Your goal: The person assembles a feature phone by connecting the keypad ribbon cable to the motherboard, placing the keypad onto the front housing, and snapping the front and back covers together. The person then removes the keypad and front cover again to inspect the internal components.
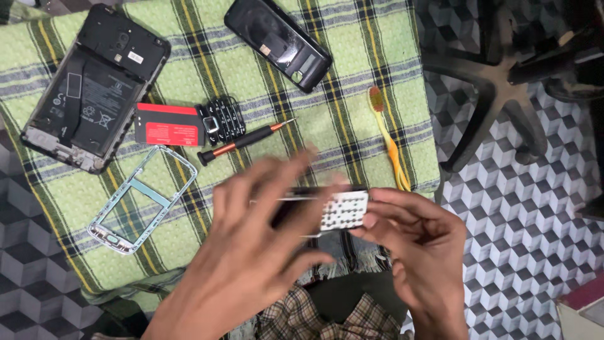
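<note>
Left hand (pixel 251 252) nearest the lens, blurred, fingers curled round the near end of a small phone board (pixel 333 208) whose white keypad grid faces up; right hand (pixel 421 252) pinches the other end between thumb and fingertips. Board is held in the air, just off the near edge of the green plaid cloth (pixel 352 126), which serves as landmark. On the cloth's far left corner lies an opened smartphone (pixel 94 85), back off, battery showing. At the cloth's far middle lies a black back cover (pixel 277 43), tilted. Toward the cloth's near left sits a pale phone frame (pixel 141 198), empty of parts. At the cloth's centre left is a red and black battery (pixel 168 124), touching a black keypad mat (pixel 223 119); just beside them lies a small screwdriver (pixel 245 140), tip pointing to the cloth's right. Along the cloth's right edge lies an orange toothbrush (pixel 389 138). Judgement: the board is thin, so a grip by the edges only, both hands steady and low over the cloth, would keep contacts clean and let anything dropped land soft. No box or tray in view; the only shells are the smartphone body, holding its battery, and the back cover, whose contents I cannot make out.
</note>
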